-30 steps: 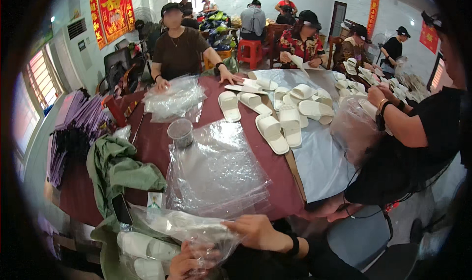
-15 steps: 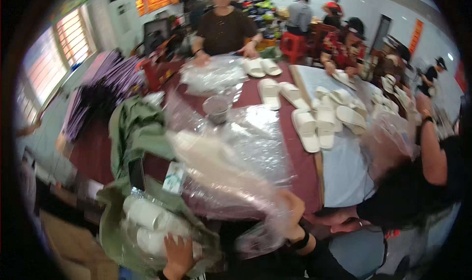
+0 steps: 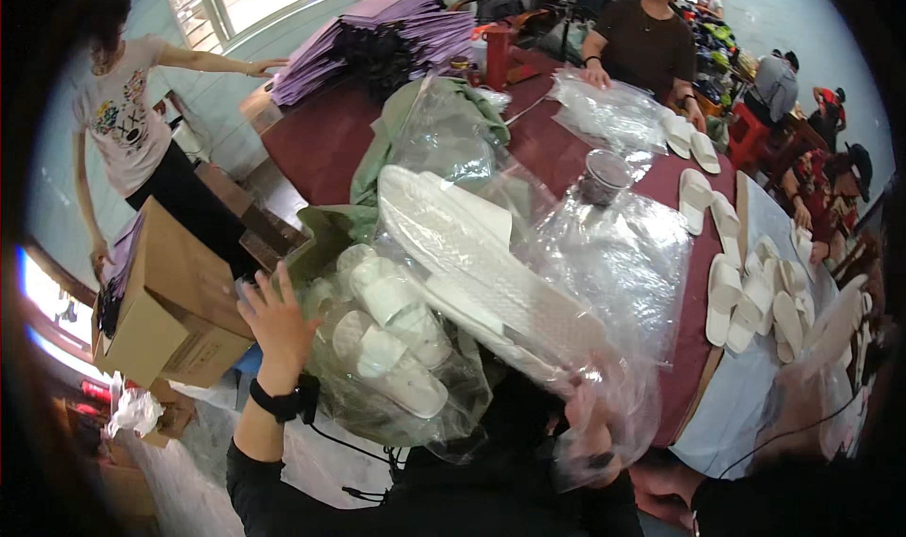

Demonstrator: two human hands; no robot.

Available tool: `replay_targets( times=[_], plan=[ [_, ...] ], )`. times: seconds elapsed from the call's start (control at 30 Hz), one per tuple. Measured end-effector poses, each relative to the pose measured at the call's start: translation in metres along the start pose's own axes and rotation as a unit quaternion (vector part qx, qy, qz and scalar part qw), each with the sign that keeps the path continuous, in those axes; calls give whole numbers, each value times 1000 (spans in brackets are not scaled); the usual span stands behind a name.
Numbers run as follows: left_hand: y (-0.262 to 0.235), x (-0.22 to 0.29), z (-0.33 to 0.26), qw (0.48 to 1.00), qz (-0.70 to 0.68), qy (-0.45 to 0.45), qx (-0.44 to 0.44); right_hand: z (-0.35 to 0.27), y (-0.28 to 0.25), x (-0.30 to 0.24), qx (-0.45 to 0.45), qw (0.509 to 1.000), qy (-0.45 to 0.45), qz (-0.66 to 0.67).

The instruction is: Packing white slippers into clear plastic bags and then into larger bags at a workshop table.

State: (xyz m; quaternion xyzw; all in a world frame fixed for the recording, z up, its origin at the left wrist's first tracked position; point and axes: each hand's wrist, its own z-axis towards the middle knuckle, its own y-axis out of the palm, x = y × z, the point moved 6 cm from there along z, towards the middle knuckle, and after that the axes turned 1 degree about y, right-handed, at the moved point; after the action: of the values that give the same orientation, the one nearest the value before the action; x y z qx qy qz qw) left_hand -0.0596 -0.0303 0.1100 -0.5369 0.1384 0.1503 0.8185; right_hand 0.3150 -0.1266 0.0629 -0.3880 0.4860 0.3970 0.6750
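Observation:
A pair of white slippers (image 3: 500,277) in a clear plastic bag slants across the middle of the view. My right hand (image 3: 593,412), partly covered by the clear film, grips its near end. Beneath and to the left, more white slippers (image 3: 385,296) in clear plastic lie in an open green sack (image 3: 326,230) at the table's near edge. My left hand (image 3: 281,322) is raised just left of these slippers, fingers spread and nothing in it.
On the maroon tabletop (image 3: 316,164) are clear bags (image 3: 613,273), a plastic cup (image 3: 606,176) and loose white slippers (image 3: 755,296). Purple folded items (image 3: 377,41) are stacked at the back. At left a person (image 3: 127,112) stands by a cardboard box (image 3: 189,296); others work opposite and right.
The view has swung left, bringing the box and another person into sight. My left hand has lifted off the slippers in the sack and opened. My right hand has brought the bagged pair nearer the sack.

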Motion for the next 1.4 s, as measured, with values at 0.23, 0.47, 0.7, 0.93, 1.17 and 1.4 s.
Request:
replay_targets(
  times=[0.23, 0.47, 0.7, 0.93, 1.17, 1.4],
  plan=[
    [103, -91, -34, 961, -126, -189, -160, 5, 104, 40, -97, 958, 187, 192],
    [94, -82, 1, 910, -368, -190, -10, -6, 212, 43, -251, 854, 344, 299],
    [104, -74, 11, 889, -413, -195, -27, -14, 221, -21, -276, 924, -265, 15],
    [109, -40, 18, 866, -473, -154, -49, -51, 279, 34, -423, 861, -237, -155],
    [111, -31, 20, 789, -577, -199, -67, -49, 255, -5, -422, 834, -286, -211],
    [128, -25, 16, 766, -601, -206, -98, -94, 291, 39, -354, 836, -377, -185]
  ],
)
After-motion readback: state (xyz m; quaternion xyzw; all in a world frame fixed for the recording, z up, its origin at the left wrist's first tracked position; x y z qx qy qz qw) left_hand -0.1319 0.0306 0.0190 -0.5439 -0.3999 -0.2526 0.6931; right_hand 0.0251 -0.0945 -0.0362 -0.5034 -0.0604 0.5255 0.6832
